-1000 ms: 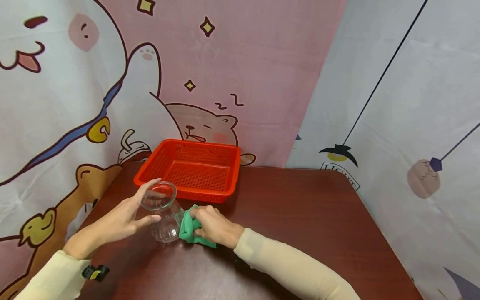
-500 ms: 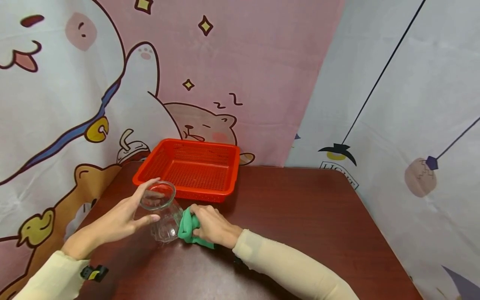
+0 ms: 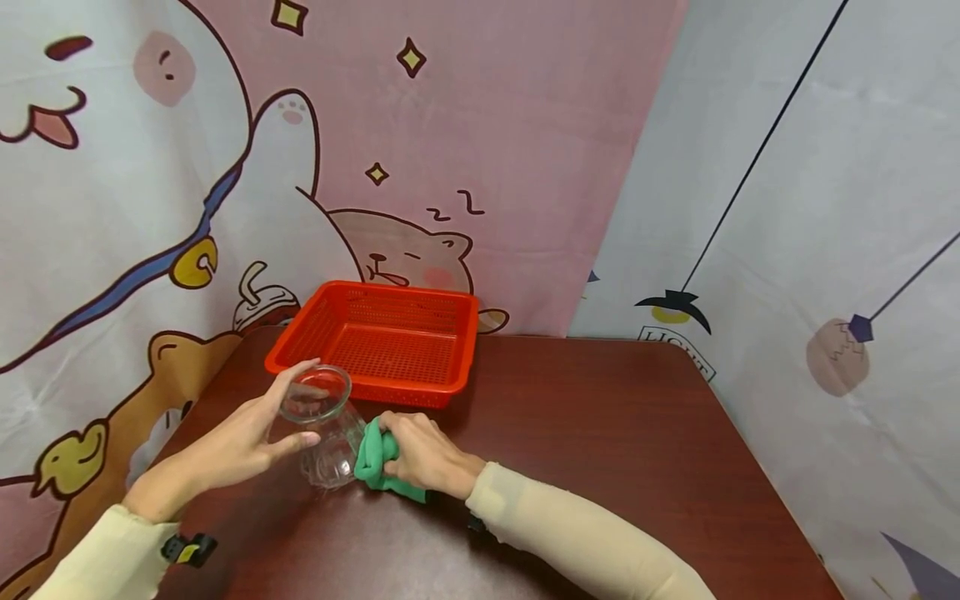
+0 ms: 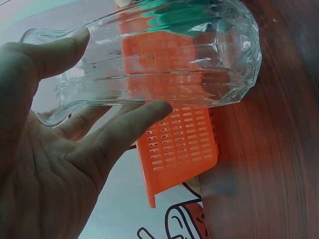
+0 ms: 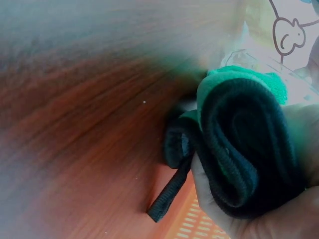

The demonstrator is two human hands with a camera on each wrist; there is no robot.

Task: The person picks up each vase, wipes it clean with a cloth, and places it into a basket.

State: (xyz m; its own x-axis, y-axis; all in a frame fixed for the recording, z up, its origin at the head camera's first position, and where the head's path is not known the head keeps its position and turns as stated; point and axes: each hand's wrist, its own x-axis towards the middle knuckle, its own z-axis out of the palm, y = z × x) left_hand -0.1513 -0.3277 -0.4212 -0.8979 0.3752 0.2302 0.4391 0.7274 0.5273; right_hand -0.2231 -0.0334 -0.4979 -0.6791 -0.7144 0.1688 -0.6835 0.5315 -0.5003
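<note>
My left hand [image 3: 232, 442] holds a clear glass vase [image 3: 330, 458] by its flared neck, thumb on one side and fingers on the other. The vase is ribbed, with a wide round mouth leaning toward my left hand. Whether its base touches the table I cannot tell. My right hand [image 3: 431, 450] grips a bunched green cloth [image 3: 371, 458] against the vase's lower right side. In the left wrist view, green shows through the glass [image 4: 224, 74]. The right wrist view has the folded cloth [image 5: 244, 84] filling the hand, its shaded folds dark and one end hanging loose.
A red-orange plastic basket [image 3: 405, 392] with perforated walls stands just behind the vase, at the back left of the brown table [image 3: 600, 442]. Cartoon-printed curtains [image 3: 525, 167] hang behind the table and along its sides.
Both hands stay almost where they were on the vase and the cloth. The cloth has shifted very slightly left and down; the whole head view has also drifted a little.
</note>
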